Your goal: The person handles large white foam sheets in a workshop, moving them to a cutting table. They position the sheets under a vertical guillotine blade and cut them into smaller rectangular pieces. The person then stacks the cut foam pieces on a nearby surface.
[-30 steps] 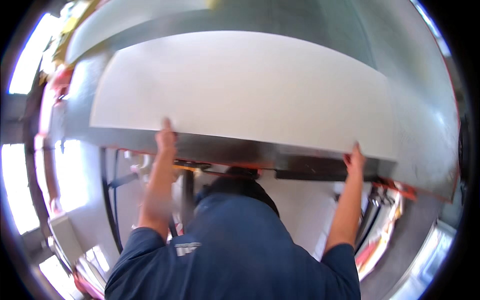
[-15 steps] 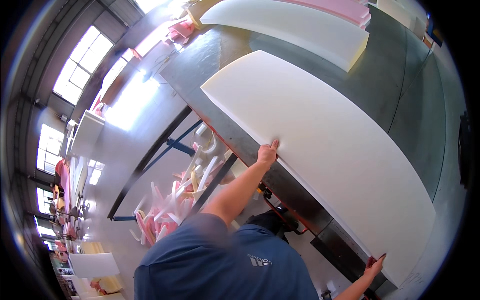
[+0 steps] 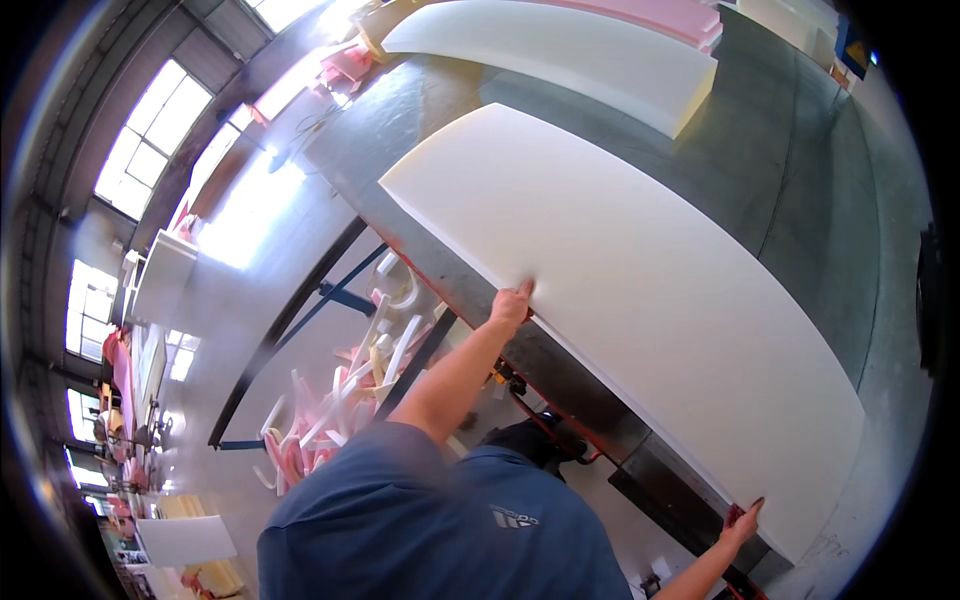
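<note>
A long white foam slab lies flat on the dark metal tabletop, running from the upper left to the lower right. My left hand grips its near long edge, thumb pressed into the top face and fingers wrapped beneath. Farther down that same edge, by the slab's right end, my right hand pinches the foam between thumb and fingers. A dark red patch shows at the right hand's fingers; what it is I cannot make out.
Beyond the slab lie another white foam block and pink foam sheets. Left of my left arm, foam offcuts heap up by a dark metal frame. A dark box-like ledge runs below the table's near edge.
The whole view has shifted slightly, so the table, slab and hands appear a little farther left. Both hands keep their hold on the slab's near edge.
</note>
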{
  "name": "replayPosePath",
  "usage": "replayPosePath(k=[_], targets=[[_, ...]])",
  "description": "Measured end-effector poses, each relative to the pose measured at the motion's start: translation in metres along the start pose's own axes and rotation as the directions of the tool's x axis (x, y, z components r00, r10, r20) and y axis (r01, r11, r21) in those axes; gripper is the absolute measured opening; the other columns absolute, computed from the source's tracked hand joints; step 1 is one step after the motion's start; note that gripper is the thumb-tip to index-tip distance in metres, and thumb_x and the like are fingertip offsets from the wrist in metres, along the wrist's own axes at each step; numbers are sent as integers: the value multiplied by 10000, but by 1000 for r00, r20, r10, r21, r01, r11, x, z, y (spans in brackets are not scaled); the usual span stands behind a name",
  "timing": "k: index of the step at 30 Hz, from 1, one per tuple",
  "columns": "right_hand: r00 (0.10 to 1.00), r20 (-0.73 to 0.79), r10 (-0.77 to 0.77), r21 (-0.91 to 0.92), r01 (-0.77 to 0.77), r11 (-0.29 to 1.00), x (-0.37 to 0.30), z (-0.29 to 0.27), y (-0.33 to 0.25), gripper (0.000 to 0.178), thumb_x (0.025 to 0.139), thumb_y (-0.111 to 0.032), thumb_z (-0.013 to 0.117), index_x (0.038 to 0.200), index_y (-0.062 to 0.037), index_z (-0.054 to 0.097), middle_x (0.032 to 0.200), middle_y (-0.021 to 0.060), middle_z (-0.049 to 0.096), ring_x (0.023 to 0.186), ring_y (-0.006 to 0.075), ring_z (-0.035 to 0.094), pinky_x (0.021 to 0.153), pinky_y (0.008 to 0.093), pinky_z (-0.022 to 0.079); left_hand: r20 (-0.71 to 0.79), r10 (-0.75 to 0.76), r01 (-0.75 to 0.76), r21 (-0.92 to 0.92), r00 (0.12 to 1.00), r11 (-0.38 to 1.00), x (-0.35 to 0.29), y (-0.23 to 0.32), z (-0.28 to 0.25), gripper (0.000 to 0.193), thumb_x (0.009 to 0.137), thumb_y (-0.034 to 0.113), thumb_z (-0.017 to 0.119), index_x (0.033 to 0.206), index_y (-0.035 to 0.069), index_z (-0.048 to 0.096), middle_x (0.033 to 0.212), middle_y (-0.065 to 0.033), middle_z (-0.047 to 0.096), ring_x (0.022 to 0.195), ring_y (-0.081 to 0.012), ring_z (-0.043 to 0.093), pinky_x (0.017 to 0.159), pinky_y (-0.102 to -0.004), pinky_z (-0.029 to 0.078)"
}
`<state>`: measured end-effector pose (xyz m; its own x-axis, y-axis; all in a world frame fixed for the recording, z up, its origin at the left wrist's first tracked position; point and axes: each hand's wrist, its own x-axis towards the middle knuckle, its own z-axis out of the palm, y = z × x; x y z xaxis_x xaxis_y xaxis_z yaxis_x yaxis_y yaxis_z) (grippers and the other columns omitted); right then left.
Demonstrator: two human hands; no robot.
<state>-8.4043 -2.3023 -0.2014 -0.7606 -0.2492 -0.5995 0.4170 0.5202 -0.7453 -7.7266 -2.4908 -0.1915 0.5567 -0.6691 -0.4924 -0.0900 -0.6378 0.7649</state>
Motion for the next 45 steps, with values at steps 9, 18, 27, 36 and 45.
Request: replayPosePath(k=[9, 18, 27, 36, 45], targets=[[998, 60, -29, -138, 37, 990, -8, 31, -46, 571, 878, -535, 564, 632, -19, 563, 625, 118, 607, 477, 197, 585, 426, 305, 502, 18, 182, -182, 159, 983, 970, 17, 11, 3, 482, 912, 495, 488, 659, 94, 577, 623, -65, 523, 617, -206, 517, 575, -370, 394], [488, 293, -822, -802, 594, 66, 5, 100, -111, 669, 872, -533, 516, 1373, -103, 410, 1437, 143, 380, 1364, 324, 297, 1097, 471, 249, 307, 838, -693, 712, 451, 112, 34, 133, 125, 543, 950, 379, 481, 1404, 95, 394, 1498, -160, 312, 1374, -354, 290, 1106, -467, 242], [647, 423, -634, -819, 573, 39, 25, 135, -130, 797, 867, -569, 508, 1477, -123, 253, 1560, 122, 125, 1442, 346, 56, 1154, 524, 63, 469, 638, -621, 784, 611, 19, 37, 149, 185, 653, 940, 398, 473, 1491, 136, 238, 1557, -139, 180, 1440, -325, 140, 1141, -515, 79], [618, 430, -659, -803, 596, 35, 28, 144, -134, 806, 833, -518, 581, 1454, -91, 297, 1536, 148, 195, 1437, 362, 74, 1146, 552, 57, 459, 649, -564, 824, 606, -57, 57, 138, 187, 628, 953, 403, 443, 1491, 146, 247, 1561, -106, 187, 1446, -288, 135, 1141, -499, 84], [600, 383, -702, -793, 604, 84, 13, 150, -144, 793, 820, -477, 616, 1448, -97, 315, 1536, 136, 212, 1434, 356, 115, 1150, 547, 87, 425, 564, -567, 818, 708, 94, 26, 180, 191, 669, 930, 478, 435, 1482, 143, 260, 1562, -108, 175, 1448, -291, 112, 1156, -478, 69]])
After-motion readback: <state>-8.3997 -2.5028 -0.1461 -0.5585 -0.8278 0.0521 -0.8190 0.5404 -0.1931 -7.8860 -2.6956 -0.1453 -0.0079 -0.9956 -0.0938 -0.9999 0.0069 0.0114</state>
